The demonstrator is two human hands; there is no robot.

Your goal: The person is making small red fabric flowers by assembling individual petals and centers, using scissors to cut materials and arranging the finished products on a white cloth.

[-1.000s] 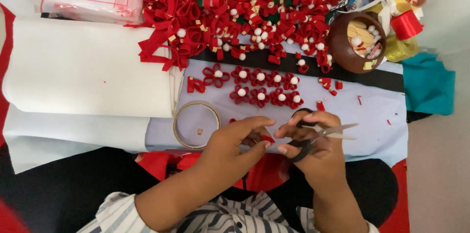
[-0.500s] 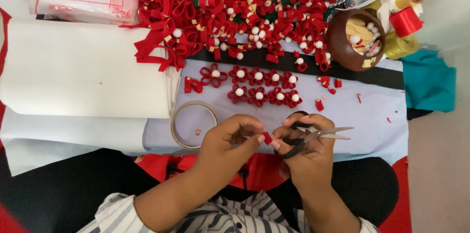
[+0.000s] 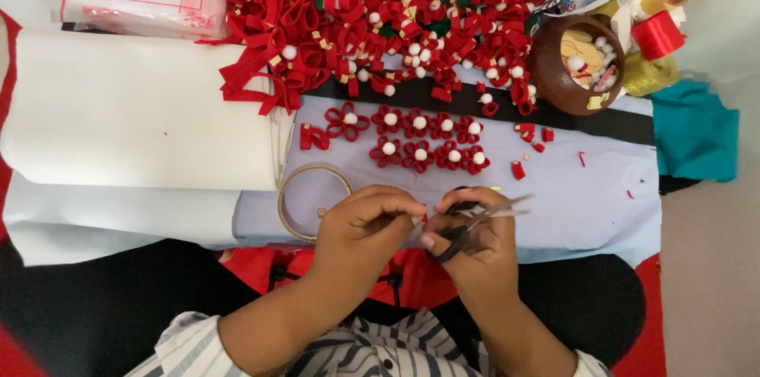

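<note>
Right hand (image 3: 475,246) closed through the black handles of small scissors (image 3: 479,215), blades pointing right over the pale blue sheet (image 3: 602,211). Left hand (image 3: 360,226) fingers pinched at the blade root; the held piece is hidden, probably a light, soft red ribbon scrap. Best pinched flat, near the cut.

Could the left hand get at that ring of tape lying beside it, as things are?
Probably yes. The tape ring lies flat on the pale sheet right beside the left hand, with nothing between them. That hand is pinching something small against the right hand, which holds scissors.
</note>
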